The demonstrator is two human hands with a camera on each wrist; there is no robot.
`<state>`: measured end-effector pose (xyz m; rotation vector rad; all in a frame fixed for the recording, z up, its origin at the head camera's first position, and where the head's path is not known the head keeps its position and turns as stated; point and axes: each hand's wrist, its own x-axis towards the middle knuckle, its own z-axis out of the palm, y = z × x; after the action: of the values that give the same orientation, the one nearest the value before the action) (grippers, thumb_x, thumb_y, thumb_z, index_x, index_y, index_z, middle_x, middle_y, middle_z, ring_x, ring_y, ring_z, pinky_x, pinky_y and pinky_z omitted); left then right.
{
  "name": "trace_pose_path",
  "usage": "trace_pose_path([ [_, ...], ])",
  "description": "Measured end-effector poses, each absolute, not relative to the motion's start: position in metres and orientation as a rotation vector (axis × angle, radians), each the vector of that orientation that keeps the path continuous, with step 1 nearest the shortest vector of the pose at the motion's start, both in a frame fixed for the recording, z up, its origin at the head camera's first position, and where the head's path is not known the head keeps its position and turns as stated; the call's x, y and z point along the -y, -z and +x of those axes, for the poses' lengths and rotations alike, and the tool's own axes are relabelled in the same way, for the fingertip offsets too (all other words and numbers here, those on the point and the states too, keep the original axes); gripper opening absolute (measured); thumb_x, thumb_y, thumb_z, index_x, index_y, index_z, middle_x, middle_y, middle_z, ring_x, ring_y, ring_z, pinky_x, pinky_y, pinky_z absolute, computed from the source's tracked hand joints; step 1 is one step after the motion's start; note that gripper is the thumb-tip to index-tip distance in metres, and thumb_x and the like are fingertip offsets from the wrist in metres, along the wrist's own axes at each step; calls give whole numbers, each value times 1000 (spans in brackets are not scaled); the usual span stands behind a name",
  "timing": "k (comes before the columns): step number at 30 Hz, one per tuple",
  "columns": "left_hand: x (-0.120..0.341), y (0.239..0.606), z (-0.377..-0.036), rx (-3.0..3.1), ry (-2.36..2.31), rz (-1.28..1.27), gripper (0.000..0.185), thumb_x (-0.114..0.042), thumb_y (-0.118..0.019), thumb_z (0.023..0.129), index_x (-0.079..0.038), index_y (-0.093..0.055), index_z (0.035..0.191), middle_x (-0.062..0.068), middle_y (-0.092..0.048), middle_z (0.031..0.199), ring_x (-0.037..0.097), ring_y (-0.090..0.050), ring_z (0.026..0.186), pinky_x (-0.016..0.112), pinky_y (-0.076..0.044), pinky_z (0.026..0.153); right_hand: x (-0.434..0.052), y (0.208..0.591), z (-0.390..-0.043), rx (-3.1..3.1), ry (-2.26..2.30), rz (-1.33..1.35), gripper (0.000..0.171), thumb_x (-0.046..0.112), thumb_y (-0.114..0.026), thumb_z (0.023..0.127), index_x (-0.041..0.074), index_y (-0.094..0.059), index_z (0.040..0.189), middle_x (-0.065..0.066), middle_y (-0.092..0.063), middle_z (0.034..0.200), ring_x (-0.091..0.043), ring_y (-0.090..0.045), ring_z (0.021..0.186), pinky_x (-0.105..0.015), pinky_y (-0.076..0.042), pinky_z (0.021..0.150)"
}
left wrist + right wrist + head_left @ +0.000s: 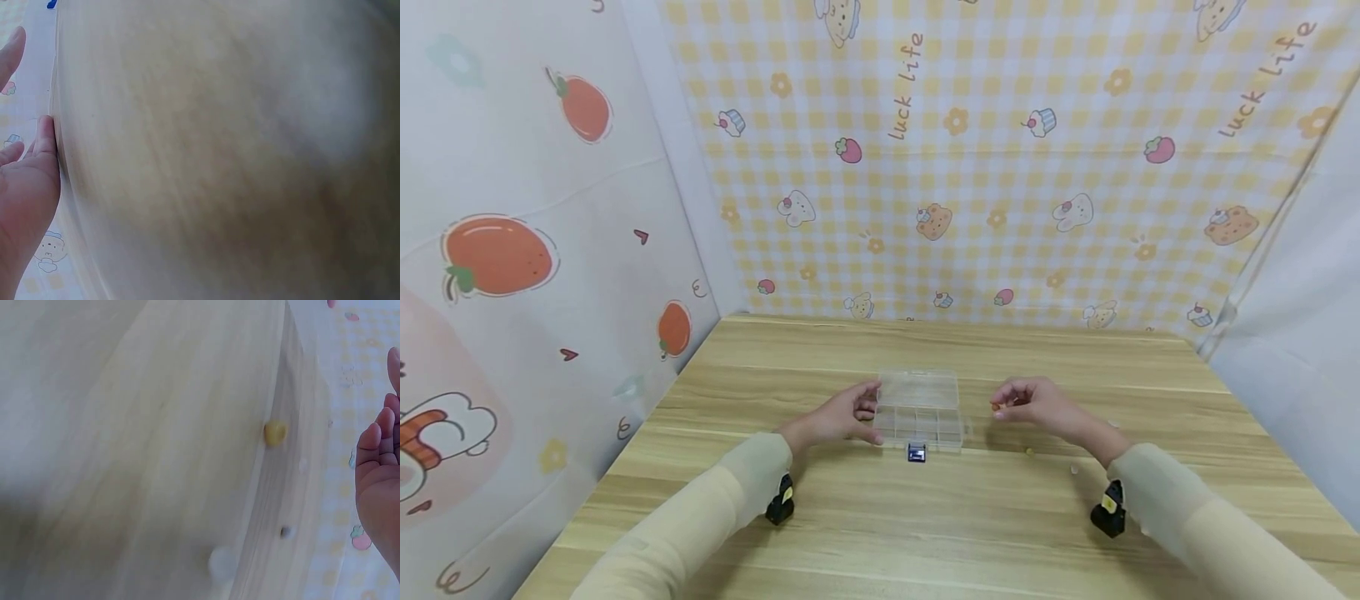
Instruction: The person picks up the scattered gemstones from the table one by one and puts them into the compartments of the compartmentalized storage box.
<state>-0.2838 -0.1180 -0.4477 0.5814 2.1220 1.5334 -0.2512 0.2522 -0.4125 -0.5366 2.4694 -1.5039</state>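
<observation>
A clear plastic compartment box (917, 427) lies on the wooden table with its transparent lid (917, 388) folded back. My left hand (842, 414) holds the box's left end, the thumb at the front corner and the index finger up by the lid. Between the thumb and fingertips of my right hand (1037, 404), to the right of the box, I pinch a small orange piece (996, 407). It is mostly covered by the fingers, so its kind is unclear. A small dark-blue piece (917, 452) sits at the box's front edge.
Near my right hand lie a small yellow piece (275, 432), a whitish piece (222, 565) and a small dark-looking piece (285, 532). Behind the table (925, 517) hangs a yellow checked cloth (985, 167); a fruit-printed cloth (595, 183) hangs at the left.
</observation>
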Motion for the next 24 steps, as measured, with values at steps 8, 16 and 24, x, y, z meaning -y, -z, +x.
trace_pose_path([
  [8, 117, 448, -284, -2130, -1524, 588, 102, -2, -84, 74, -2, -20, 153, 18, -35, 149, 33, -43, 128, 39, -39, 107, -223, 410, -261, -2460, 1492, -603, 27, 9, -76, 84, -5, -68, 104, -11, -65, 95, -20, -55, 80, -28, -53, 68],
  [16, 117, 447, -283, -2146, -1526, 582, 101, 0, -83, 74, -1, -21, 153, 18, -35, 149, 32, -45, 127, 37, -41, 106, -195, 403, -268, -2440, 1490, -654, 22, 1, -72, 85, -9, -66, 104, -9, -66, 94, -20, -55, 79, -30, -52, 65],
  [24, 116, 446, -282, -2142, -1527, 573, 101, -1, -83, 74, -2, -20, 153, 17, -34, 150, 32, -43, 128, 37, -40, 107, -178, 415, -289, -2409, 1516, -731, 22, 6, -76, 84, -5, -69, 101, -8, -67, 94, -16, -54, 75, -25, -49, 62],
])
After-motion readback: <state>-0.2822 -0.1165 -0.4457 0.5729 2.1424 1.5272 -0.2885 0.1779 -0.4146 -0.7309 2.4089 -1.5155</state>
